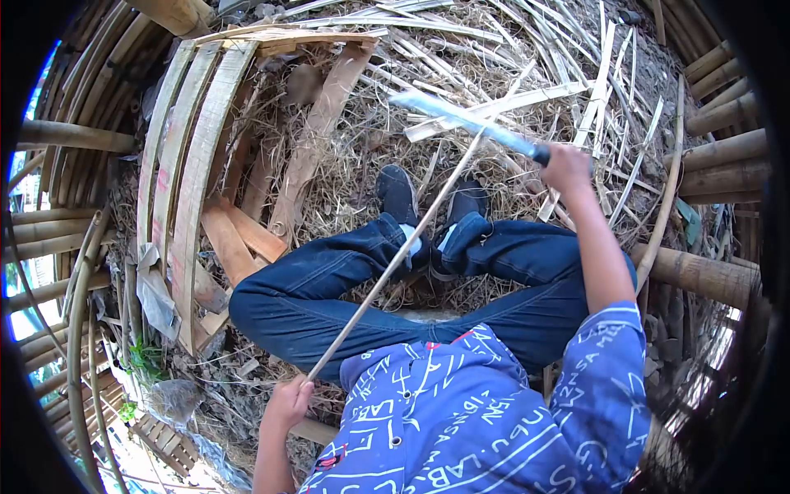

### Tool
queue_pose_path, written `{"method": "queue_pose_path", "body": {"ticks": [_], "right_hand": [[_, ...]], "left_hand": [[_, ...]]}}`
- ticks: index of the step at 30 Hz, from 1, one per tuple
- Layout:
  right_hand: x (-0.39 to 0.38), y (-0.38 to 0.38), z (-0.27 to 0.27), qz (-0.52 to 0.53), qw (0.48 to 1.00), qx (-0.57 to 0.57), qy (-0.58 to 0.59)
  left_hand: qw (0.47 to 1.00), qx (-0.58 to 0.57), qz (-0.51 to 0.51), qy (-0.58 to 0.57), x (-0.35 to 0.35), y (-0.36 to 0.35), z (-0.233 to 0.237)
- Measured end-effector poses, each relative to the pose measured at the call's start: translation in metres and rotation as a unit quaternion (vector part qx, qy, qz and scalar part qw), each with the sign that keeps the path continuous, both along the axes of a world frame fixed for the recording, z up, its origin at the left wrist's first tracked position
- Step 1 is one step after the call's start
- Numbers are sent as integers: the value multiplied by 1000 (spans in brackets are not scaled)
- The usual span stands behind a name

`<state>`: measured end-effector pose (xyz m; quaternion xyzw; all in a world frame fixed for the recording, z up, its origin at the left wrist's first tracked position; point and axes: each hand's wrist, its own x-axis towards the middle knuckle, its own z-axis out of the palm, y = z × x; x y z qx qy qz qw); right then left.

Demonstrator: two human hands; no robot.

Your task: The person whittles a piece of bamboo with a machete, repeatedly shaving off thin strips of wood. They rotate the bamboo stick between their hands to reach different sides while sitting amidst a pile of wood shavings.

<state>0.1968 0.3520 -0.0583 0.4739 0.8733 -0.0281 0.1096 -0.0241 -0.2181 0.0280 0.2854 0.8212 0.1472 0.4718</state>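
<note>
Head view: left hand (288, 402) pinched a strip (395, 261) while right hand (566, 169), beyond, gripped a knife (514, 140), seemingly shaving, further strokes needing steadiness.

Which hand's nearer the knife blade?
Right. Right hand grips the handle behind the blade; left hand is well away, holding the thin strip's near end.

I see a slender bamboo strip (395, 257) slanting from the left hand (290, 402) to the right hand's (568, 170) dark-handled, motion-blurred machete (512, 140).

The left hand (290, 401) pinches close in; the right hand (568, 169) clenches farther forward
</note>
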Motion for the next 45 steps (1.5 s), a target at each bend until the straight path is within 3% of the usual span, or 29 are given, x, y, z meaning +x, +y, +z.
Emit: {"method": "queue_pose_path", "body": {"ticks": [3,4,9,10,12,14,16,18,20,22,24,26,28,30,32,36,38,40,43,44,45], "right_hand": [[5,13,-5,15,997,22,-68],[-2,0,0,1,1000,-5,-29],[-16,-38,20,125,991,-42,-13],[-16,-26,20,27,997,-46,-64],[16,20,13,-37,998,-13,-55],[38,45,10,-67,994,14,-90],[37,42,17,-52,991,20,-125],[43,34,16,-29,995,35,-85],[42,20,23,-4,998,4,-64],[36,7,36,43,998,31,-39],[41,35,34,-36,996,-13,-83],[50,66,41,-134,988,24,-74],[53,72,48,-131,984,77,-90],[42,70,48,-128,984,6,-123],[35,44,52,-6,996,22,-84],[8,6,63,42,994,-21,-100],[25,31,59,-28,998,2,-56],[68,77,60,-50,996,29,-71],[83,102,73,-88,982,96,-134],[75,89,82,-91,978,110,-154],[75,92,73,-93,982,81,-142]], "left_hand": [[1000,-10,-9,-9,2,4,0],[1000,-1,-2,-11,-3,7,-5],[999,-42,-18,-12,-9,9,-6],[999,-45,-22,-11,-8,4,0],[992,-48,-59,97,-8,-2,21],[994,-71,-40,74,0,8,34],[995,-60,-65,43,-4,11,19],[993,-58,-88,59,-12,7,8],[998,-55,-20,19,-8,7,10],[999,-44,-17,11,-12,10,12],[997,-58,-30,48,-14,12,21],[996,-60,-43,59,-13,9,21],[999,-32,-43,3,-10,25,23],[997,0,-42,57,-5,35,31],[995,-1,-56,78,-3,24,25],[995,16,-78,65,-13,17,19],[999,-8,-29,26,-24,-6,10],[988,-34,-127,86,-30,-57,-11],[993,-34,-100,53,-8,-4,19],[996,-29,-80,40,-5,8,18],[990,-14,-130,48,-9,-3,1]]}}
